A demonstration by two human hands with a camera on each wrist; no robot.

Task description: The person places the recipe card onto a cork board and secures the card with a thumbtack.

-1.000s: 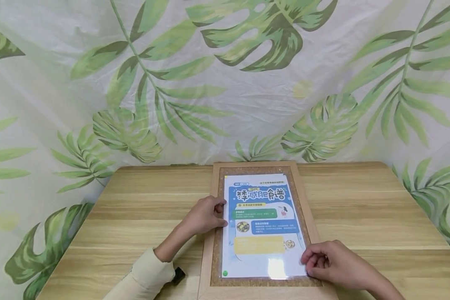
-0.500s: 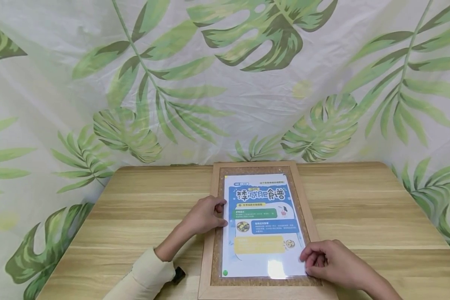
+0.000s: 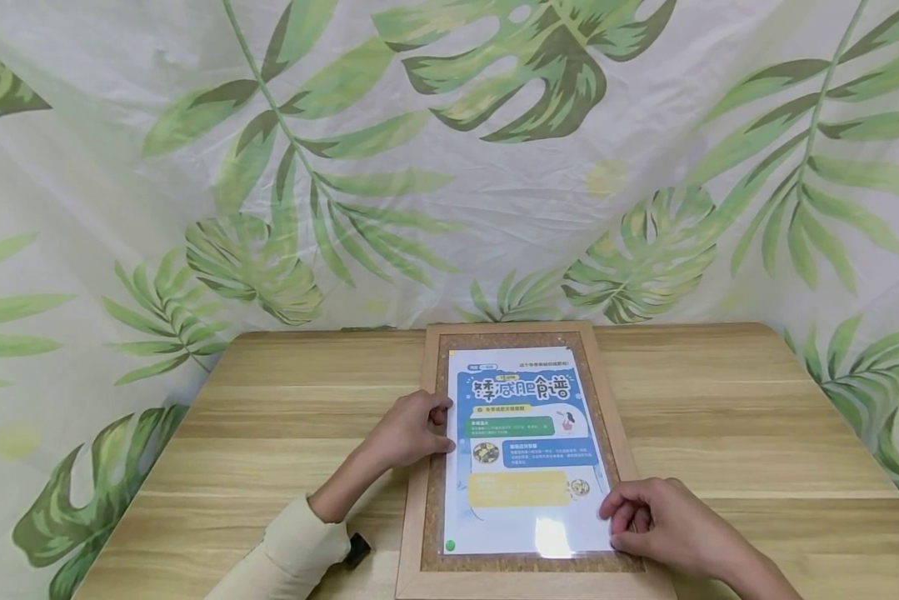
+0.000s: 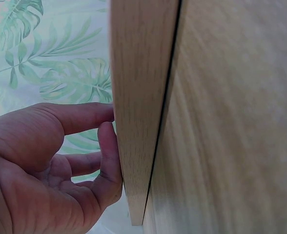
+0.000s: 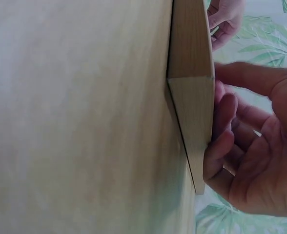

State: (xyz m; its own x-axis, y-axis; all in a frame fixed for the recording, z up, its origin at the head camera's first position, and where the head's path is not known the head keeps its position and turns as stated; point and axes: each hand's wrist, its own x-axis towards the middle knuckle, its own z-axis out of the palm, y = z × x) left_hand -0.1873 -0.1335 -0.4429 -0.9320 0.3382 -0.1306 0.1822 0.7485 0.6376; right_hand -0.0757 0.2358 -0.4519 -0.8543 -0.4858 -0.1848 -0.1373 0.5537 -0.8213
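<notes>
A glossy printed sheet (image 3: 524, 529) with blue, green and yellow panels lies flat on a wood-framed cork board (image 3: 410, 533). At the sheet's left edge, my left hand (image 3: 410, 429) rests its thumb and index fingertips, spaced apart. My right hand (image 3: 677, 529) is by the lower right corner, thumb and index apart at the sheet's edge, the other fingers bent beneath. In the wrist views, the frame's side (image 4: 141, 97) hides the sheet and where the fingertips land. A green round pin (image 3: 450, 546) marks the lower left corner, a small yellow one (image 3: 451, 353) the upper left.
The board lies on a wood-grain table (image 3: 307, 383), reaching its back edge. A leaf-patterned cloth (image 3: 389, 208) hangs behind and beside the table. A small black object (image 3: 357, 551) sits by the left sleeve (image 3: 299, 537).
</notes>
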